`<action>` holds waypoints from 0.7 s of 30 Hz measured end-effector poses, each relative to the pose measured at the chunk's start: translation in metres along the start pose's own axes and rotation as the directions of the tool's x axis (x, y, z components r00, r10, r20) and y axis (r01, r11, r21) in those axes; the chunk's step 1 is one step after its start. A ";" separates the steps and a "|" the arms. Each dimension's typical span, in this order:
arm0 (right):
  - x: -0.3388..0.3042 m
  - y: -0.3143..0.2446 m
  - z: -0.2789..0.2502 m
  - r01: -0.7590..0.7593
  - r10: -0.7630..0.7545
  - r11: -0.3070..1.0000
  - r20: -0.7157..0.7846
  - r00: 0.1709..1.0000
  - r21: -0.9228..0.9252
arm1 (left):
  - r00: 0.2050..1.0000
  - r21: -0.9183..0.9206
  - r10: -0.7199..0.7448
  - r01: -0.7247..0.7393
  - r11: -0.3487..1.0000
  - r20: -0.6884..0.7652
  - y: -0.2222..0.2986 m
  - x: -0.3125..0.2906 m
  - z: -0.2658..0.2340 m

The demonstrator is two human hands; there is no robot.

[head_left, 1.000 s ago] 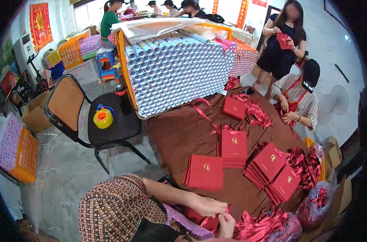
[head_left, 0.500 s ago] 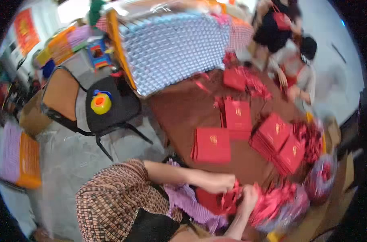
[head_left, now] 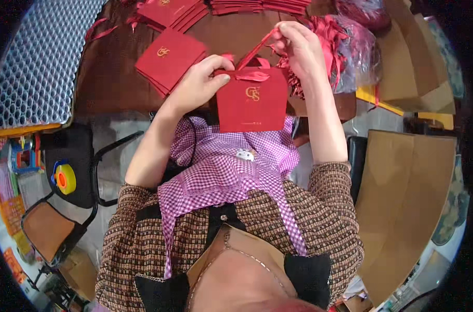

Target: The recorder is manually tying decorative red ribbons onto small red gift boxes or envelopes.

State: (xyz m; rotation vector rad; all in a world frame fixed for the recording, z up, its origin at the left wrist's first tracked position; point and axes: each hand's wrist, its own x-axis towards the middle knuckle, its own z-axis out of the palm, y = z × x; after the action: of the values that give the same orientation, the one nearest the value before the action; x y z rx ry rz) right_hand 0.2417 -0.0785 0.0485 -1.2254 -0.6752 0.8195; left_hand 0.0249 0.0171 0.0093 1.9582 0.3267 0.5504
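Observation:
A small red gift bag (head_left: 252, 113) with a gold emblem hangs upright in front of my apron, at the table's near edge. My left hand (head_left: 201, 82) pinches its upper left corner between thumb and fingers. Red ribbon (head_left: 253, 76) runs across the bag's top edge in a loose loop. Up and to the right, my right hand (head_left: 302, 48) grips a ribbon strand (head_left: 258, 50), which stretches slantwise down to the bag's top. Where the strand enters the bag is partly hidden.
Flat red bags (head_left: 170, 58) lie stacked on the brown-covered table (head_left: 111, 78), with more stacks behind. Right of my hand sits a heap of red ribbons (head_left: 330, 39) beside clear plastic (head_left: 369, 57). Cardboard boxes (head_left: 411, 57) stand at the right; a chair (head_left: 65, 156) is at the left.
The view has swung round, so the bag and both hands now appear nearer the middle. My hands, close together at the ribbon before, are farther apart, with the strand drawn out between them.

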 end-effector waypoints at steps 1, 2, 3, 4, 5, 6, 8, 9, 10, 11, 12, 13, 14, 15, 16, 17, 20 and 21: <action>-0.002 0.001 0.000 0.001 -0.001 1.000 -0.005 1.000 0.000 | 1.000 0.017 -0.028 0.028 0.999 0.006 0.002 -0.003 0.001; -0.003 0.002 0.000 0.021 -0.021 1.000 0.019 1.000 0.011 | 0.998 0.034 -0.056 0.055 0.998 0.010 0.003 -0.004 0.001; -0.004 0.003 -0.001 0.041 -0.042 0.999 0.043 0.998 0.022 | 0.998 0.032 -0.054 0.054 0.998 0.014 0.002 -0.005 0.002; -0.002 0.003 -0.001 0.043 -0.044 0.999 0.040 0.998 0.022 | 0.999 0.062 -0.011 0.009 0.998 0.032 0.002 -0.006 0.000; 0.001 0.003 -0.002 0.033 -0.035 0.997 0.034 0.999 0.070 | 0.998 0.090 0.031 -0.036 0.995 0.053 0.003 -0.006 0.000; 0.004 0.003 -0.003 0.022 -0.025 0.993 0.027 0.999 0.118 | 0.998 0.088 0.031 -0.036 0.995 0.057 0.004 -0.006 0.000; 0.012 0.006 -0.008 -0.011 0.007 0.985 0.026 1.000 0.172 | 0.998 -0.076 -0.050 0.053 0.996 0.035 0.007 -0.004 0.001; 0.013 0.010 -0.009 -0.022 0.016 0.984 0.038 0.999 0.175 | 0.998 -0.079 -0.052 0.055 0.995 0.042 0.005 -0.002 0.002; 0.016 0.012 -0.009 -0.032 0.022 0.983 0.057 0.998 0.179 | 0.999 0.005 -0.027 0.027 1.000 0.046 0.003 0.000 0.000; 0.017 0.015 -0.010 -0.079 0.078 0.993 0.011 0.997 0.090 | 0.999 0.088 -0.003 -0.002 0.996 0.053 0.001 0.001 -0.002; 0.016 0.017 -0.012 -0.082 0.081 0.992 0.009 0.997 0.092 | 0.998 0.087 -0.007 0.002 0.996 0.056 -0.004 0.001 -0.001; 0.013 0.017 -0.014 0.035 -0.040 0.981 -0.023 0.999 -0.189 | 0.999 0.105 0.050 -0.052 0.993 0.021 -0.011 0.001 0.001; 0.011 0.017 -0.018 0.135 -0.163 0.879 -0.021 0.986 -0.458 | 0.994 0.123 0.108 -0.105 0.987 -0.012 -0.016 0.001 0.004; 0.012 0.023 -0.030 0.146 -0.184 0.840 -0.022 0.983 -0.522 | 0.993 0.123 0.109 -0.104 0.987 -0.035 -0.021 0.001 0.006; 0.008 0.022 -0.031 0.144 -0.180 0.843 -0.019 0.984 -0.518 | 0.994 0.126 0.103 -0.098 0.987 -0.037 -0.027 -0.002 0.006; -0.003 0.019 -0.030 0.176 -0.209 0.758 0.022 0.978 -0.628 | 0.996 0.033 0.014 -0.012 0.999 -0.084 -0.033 -0.005 0.005; -0.031 0.019 -0.033 0.136 -0.123 0.711 0.069 0.990 -0.689 | 0.970 -0.142 -0.198 0.178 0.974 -0.142 -0.038 -0.007 0.009; -0.042 0.019 -0.030 0.098 -0.061 0.760 0.080 0.995 -0.643 | 0.968 -0.234 -0.205 0.168 0.958 -0.145 -0.038 -0.006 0.008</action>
State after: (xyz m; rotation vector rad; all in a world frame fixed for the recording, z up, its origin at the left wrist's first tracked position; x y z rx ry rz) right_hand 0.2402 -0.1272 0.0225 -1.7878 -1.1073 0.5536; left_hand 0.0243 0.0245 -0.0296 1.6510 0.5296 0.6025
